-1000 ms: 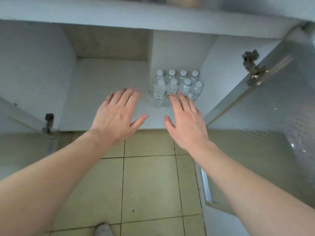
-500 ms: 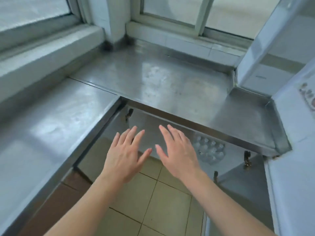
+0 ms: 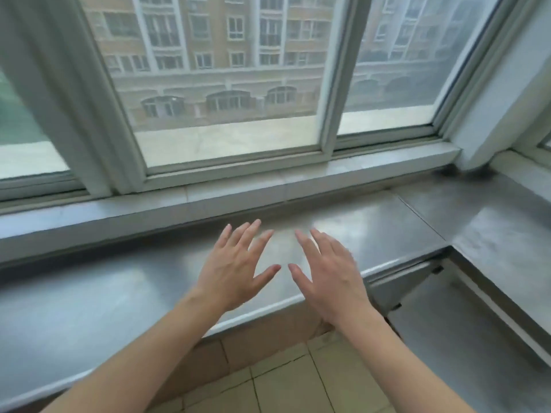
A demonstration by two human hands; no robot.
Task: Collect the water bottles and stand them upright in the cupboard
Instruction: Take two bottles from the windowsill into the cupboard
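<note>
Both hands are hovering over the steel bench point(image 3: 98, 296), palms down. The left hand point(image 3: 235, 269) is holding nothing, its grip spread with fingers straight; the right hand point(image 3: 328, 275), just beside it, is likewise spread and empty. Beyond the bench a window point(image 3: 226, 70) is showing a building. No water bottles are showing; the cupboard door point(image 3: 447, 320) is standing open at the bench's right end.

A steel counter point(image 3: 104, 299) runs under the window and turns a corner at the right; below it, a tiled floor point(image 3: 286, 383).
</note>
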